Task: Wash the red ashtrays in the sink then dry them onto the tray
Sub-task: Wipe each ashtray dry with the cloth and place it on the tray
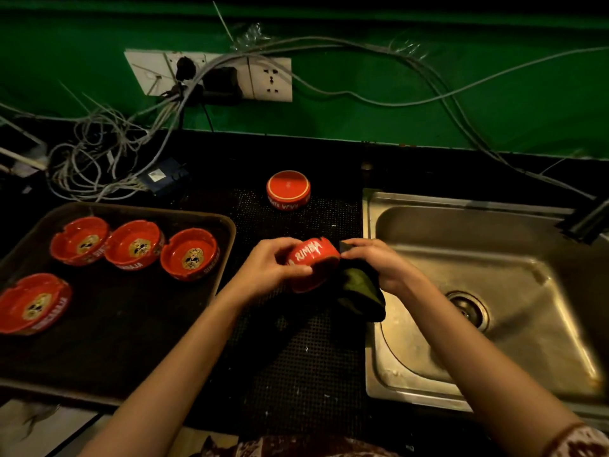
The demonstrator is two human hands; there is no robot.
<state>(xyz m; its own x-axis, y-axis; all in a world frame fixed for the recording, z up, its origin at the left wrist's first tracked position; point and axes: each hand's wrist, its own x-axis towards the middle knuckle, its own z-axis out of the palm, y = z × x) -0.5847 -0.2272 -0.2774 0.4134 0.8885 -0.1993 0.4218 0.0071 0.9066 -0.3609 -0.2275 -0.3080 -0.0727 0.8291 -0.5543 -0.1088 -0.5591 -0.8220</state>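
you are drying: your left hand (273,270) grips the ashtray (311,263), tilted, over the counter (296,374) by the left edge of the sink (372,357); your right hand (379,267) holds the cloth (359,290) against it. next, i think, set it near the front edge of the tray (228,234).

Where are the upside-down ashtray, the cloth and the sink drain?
upside-down ashtray (288,186): head view, on its flat red base, facing up.
dark cloth (361,291): head view, on its greenish fold.
sink drain (466,308): head view, on its round metal strainer.
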